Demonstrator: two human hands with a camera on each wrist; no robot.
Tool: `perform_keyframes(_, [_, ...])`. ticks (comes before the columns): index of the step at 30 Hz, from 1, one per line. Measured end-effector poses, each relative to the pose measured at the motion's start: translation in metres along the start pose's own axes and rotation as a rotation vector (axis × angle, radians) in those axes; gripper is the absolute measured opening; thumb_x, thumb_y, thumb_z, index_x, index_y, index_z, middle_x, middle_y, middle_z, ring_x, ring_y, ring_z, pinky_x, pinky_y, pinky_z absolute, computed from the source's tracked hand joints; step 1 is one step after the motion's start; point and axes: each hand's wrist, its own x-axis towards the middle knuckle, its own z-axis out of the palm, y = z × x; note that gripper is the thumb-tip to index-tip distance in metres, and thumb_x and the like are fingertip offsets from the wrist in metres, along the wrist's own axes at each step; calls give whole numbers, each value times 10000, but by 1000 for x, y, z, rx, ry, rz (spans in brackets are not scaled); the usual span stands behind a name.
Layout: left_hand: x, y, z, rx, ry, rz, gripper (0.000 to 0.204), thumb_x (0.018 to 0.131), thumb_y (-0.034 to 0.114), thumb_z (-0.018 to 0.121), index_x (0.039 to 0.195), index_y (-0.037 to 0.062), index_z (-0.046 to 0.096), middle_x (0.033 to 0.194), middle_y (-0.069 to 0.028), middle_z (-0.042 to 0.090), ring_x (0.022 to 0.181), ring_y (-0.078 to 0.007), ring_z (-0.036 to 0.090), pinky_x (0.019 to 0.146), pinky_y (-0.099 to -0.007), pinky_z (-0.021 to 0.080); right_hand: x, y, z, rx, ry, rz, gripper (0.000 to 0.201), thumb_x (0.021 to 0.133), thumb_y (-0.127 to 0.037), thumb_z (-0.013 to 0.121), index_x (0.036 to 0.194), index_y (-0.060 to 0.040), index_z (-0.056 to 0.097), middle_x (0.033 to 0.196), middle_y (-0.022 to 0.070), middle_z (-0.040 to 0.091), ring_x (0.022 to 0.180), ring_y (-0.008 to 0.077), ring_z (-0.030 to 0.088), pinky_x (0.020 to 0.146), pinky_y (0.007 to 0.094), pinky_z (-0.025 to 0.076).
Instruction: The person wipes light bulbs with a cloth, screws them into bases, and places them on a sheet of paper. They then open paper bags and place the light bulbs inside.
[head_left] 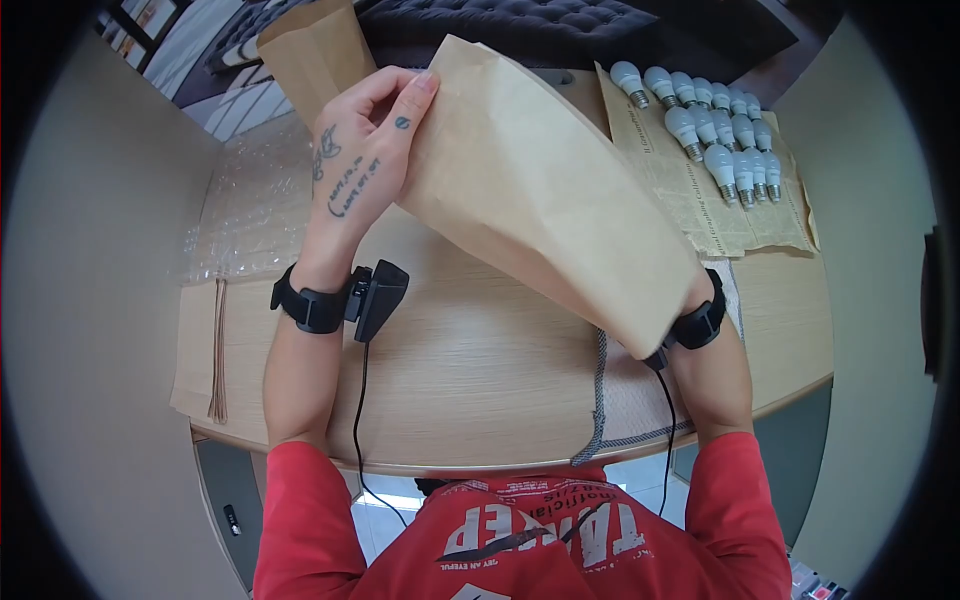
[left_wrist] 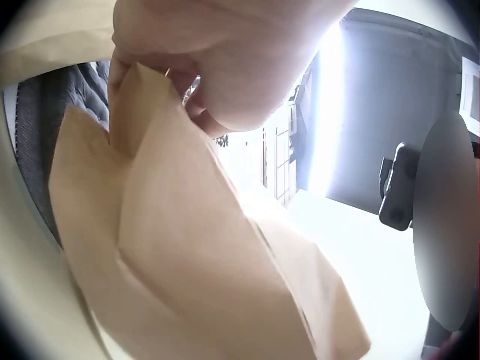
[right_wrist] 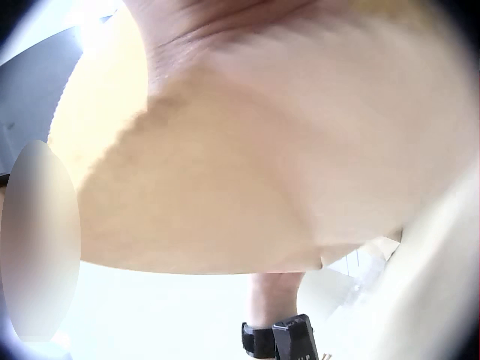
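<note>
A: Where is the brown paper bag [head_left: 545, 185] held?

B: Above the bench [head_left: 460, 370], between the two arms. A corner of its far-left end is pinched by the left hand [head_left: 362, 145], with the thumb set at the edge.

A: And how is the long axis laid?

B: Diagonally: it is slanted from the left hand toward the person's right side, so that the near end is brought over the right wrist.

A: What can be told of the right hand [head_left: 702, 291]?

B: Only its base, beside the wrist strap [head_left: 702, 320], is shown in the head view; the rest is covered by the bag. Whether anything is gripped, or whether the fingers are put inside or behind, cannot be told.

A: Which hand is placed nearer, then?

B: The far end is met by the left, the near end by the right. Any re-angling, it is judged, would be governed by that diagonal.
</note>
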Motion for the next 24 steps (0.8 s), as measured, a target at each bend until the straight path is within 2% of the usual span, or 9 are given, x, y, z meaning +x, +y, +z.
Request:
perform_keyframes(8, [11,-18,-14,84,2,-137,321,943,302,642,898,-5,721,729,-2,672,675,-69,564,652,-241,442,7,-13,-3,-66,-45,-13,537,929,-444,637,1189,26,625,1088,79,666,967,145,591,822,304,488])
perform_keyframes(13, [22,-46,-27,-70,32,-306,314,938,284,639,887,-14,725,745,-4,666,670,-65,558,638,-235,434,36,-30,3,-257,-143,-36,548,926,-458,641,1181,27,630,1076,78,669,958,144,591,816,304,488])
perform_keyframes(17, [28,-64,-33,-114,37,-379,306,940,293,637,882,6,728,742,0,655,647,-62,549,624,-228,422,50,-28,16,-469,-196,-265,517,914,-428,679,1163,24,643,1039,63,674,926,114,590,768,288,485])
perform_keyframes(19, [27,-66,-32,-151,43,-373,324,940,327,642,893,16,721,762,1,656,666,-59,551,622,-229,420,52,-27,21,-600,-72,-247,454,911,-363,708,1142,25,657,996,42,680,887,84,590,723,263,480])
perform_keyframes(22, [27,-63,-28,-190,75,-345,355,939,380,647,945,30,708,810,2,660,712,-61,562,626,-230,419,60,-29,10,-455,39,-179,342,933,-273,694,1101,25,677,946,16,694,833,52,611,695,223,488])
perform_keyframes(24, [27,-57,-27,-204,77,-349,379,936,415,650,988,42,698,842,3,661,760,-65,576,648,-233,431,61,-34,6,-437,155,-195,310,954,-263,666,1090,15,684,940,14,705,815,52,631,704,208,500])
